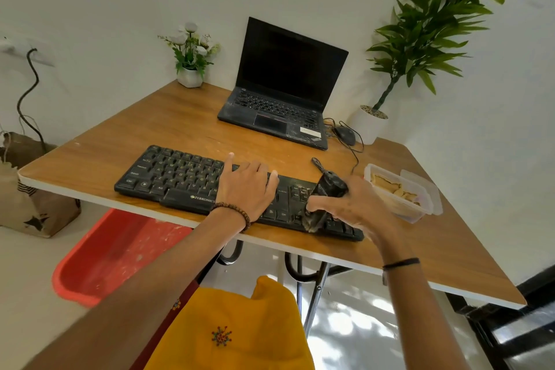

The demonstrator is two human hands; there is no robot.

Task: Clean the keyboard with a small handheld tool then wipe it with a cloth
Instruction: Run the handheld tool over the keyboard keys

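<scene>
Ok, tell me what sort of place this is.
Probably a home workspace or small office corner: a wooden table against white walls holds an open laptop, a black keyboard and a wired mouse. The right hand grips a handheld tool on the keyboard.

The left hand (246, 189) covers the middle keys of the keyboard (180, 177) at the near edge of the table (144, 129). The right hand (357, 204) hides part of the handheld tool (327, 186); its lower tip is blurred.
</scene>
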